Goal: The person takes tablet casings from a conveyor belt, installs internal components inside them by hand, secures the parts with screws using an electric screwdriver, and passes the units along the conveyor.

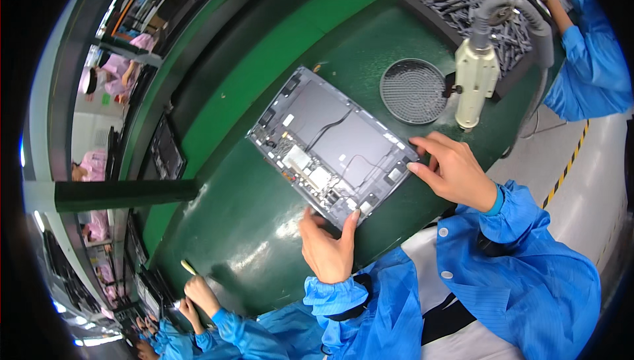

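A grey laptop chassis (356, 142) with its inside exposed lies between my hands over the green bench, set at a slant. Its circuit board (310, 172), black cables and a broad flat grey panel show. My left hand (328, 244) grips the near left corner, thumb on top and fingers partly hidden at the edge. At the right corner, my right hand (456, 170) pinches the rim between thumb and fingers. Beyond that hand hangs a cream electric screwdriver (477, 79), next to a round dark ribbed tray (414, 91).
A dark box (413, 0) of many small grey parts stands at the far right, near a co-worker's blue sleeve (591, 73). Other co-workers' hands (201, 294) are at the lower left. A dark green post (125, 192) juts in from the left, near a conveyor (228, 106).
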A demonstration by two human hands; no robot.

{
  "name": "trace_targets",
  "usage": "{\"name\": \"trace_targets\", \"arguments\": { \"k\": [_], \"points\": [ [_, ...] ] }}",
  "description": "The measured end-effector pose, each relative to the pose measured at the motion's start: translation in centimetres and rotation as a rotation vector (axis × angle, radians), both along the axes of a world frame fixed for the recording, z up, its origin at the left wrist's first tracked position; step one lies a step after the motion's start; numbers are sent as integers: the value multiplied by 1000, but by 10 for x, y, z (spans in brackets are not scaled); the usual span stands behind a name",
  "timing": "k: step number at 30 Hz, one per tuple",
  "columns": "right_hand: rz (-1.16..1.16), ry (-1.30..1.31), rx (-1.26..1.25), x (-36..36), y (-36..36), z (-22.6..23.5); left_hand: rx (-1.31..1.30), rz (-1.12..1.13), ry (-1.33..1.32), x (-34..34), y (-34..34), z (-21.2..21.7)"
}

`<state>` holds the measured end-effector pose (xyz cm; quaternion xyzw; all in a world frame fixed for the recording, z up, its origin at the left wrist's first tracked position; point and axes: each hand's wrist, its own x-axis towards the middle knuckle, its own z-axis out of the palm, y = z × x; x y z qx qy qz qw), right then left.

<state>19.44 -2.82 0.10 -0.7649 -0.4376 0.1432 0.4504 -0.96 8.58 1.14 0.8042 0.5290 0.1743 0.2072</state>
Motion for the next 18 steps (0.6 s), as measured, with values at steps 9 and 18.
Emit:
{"name": "trace_targets", "arguments": {
  "k": [9, 18],
  "points": [
    [71, 556, -48, -9, 10, -12, -401, -168, -294, -30, 18, -17],
    [58, 1252, 381, -62, 41, -9, -597, -247, -712, -67, 84, -10]
  ]
}}
